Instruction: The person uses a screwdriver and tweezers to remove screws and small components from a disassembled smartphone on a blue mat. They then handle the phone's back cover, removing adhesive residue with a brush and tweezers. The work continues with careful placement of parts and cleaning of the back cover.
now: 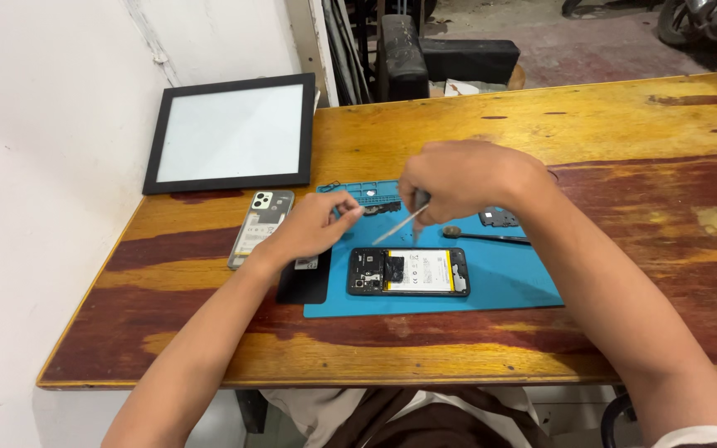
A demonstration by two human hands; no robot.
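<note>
An opened smartphone [408,271] with its back removed lies on a blue repair mat [508,278], its battery and circuit board exposed. My right hand [462,178] hovers above the mat's far part, shut on metal tweezers [400,225] whose tips point down and left. My left hand [313,226] rests at the mat's left edge with fingers pinched near the tweezer tips; whether it holds a small part I cannot tell. A small black flat piece [304,280] lies under my left wrist.
A grey phone back cover [259,226] lies left of the mat. A black-framed white panel [232,133] leans at the table's far left. A black pry tool [487,236] and a dark phone part [499,218] lie on the mat. The wooden table [624,124] stands against a white wall.
</note>
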